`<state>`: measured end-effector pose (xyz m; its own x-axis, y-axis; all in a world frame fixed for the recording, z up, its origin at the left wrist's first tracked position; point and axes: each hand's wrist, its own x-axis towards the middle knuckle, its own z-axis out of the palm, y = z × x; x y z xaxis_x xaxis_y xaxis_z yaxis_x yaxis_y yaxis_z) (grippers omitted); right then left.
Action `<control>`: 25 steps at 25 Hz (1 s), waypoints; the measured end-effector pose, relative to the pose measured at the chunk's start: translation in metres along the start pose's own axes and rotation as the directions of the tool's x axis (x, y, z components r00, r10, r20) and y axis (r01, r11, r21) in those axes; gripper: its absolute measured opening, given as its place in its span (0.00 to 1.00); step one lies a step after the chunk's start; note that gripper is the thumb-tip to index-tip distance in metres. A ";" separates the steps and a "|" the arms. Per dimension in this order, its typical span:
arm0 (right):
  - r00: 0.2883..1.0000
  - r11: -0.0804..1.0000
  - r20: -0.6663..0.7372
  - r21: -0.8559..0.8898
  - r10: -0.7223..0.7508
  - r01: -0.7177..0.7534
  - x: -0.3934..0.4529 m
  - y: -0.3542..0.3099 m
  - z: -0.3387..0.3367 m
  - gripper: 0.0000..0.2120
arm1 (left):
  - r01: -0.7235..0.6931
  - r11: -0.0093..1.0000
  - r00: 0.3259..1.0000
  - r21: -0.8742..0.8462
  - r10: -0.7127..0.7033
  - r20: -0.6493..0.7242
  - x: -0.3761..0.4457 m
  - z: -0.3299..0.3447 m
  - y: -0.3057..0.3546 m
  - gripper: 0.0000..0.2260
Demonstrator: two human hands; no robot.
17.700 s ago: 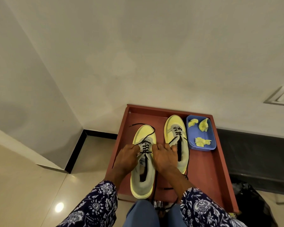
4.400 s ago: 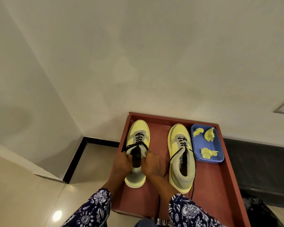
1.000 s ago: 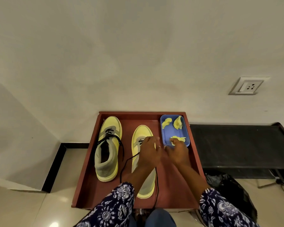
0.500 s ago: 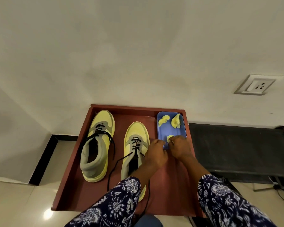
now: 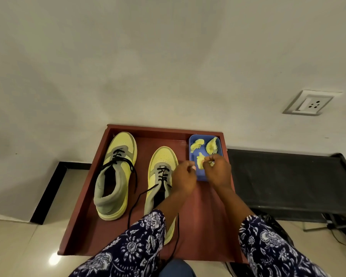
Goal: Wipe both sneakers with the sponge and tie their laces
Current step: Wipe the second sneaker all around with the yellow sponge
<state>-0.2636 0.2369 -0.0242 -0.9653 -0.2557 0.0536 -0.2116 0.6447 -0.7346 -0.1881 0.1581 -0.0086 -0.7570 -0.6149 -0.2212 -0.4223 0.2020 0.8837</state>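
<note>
Two yellow-and-grey sneakers stand side by side on a red-brown tray [image 5: 204, 226], toes to the wall. The left sneaker [image 5: 116, 172] has loose black laces hanging down its sides. From the right sneaker [image 5: 161, 160] untied laces trail to the tray's front edge. A blue dish [image 5: 205, 137] at the tray's far right corner holds three yellow sponge pieces. My right hand [image 5: 218, 172] pinches the nearest sponge piece [image 5: 199, 159] over the dish's near end. My left hand [image 5: 183, 176], fingers curled, pinches the same piece at its left edge.
A white wall rises just behind the tray, with a socket plate [image 5: 310, 102] at the right. A low black rack [image 5: 288, 180] adjoins the tray's right side, with a black bag [image 5: 272, 222] and cables below it. Pale floor tiles lie to the left.
My left hand left the right sneaker's laces and joined my right hand at the blue dish. Both hands have lifted slightly with the near sponge piece. Earlier both hands worked the left sneaker's laces.
</note>
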 end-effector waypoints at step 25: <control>0.915 0.812 0.229 0.424 0.333 -0.402 -0.117 -0.048 0.019 0.13 | -0.135 0.983 0.979 0.128 0.112 0.170 -0.060 -0.121 -0.055 0.04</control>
<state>-0.1375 0.2223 -0.0078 -0.9182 -0.1840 -0.3508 0.2813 0.3207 -0.9045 -0.0586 0.0913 0.0059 -0.8733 -0.4494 -0.1880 -0.3770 0.3790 0.8451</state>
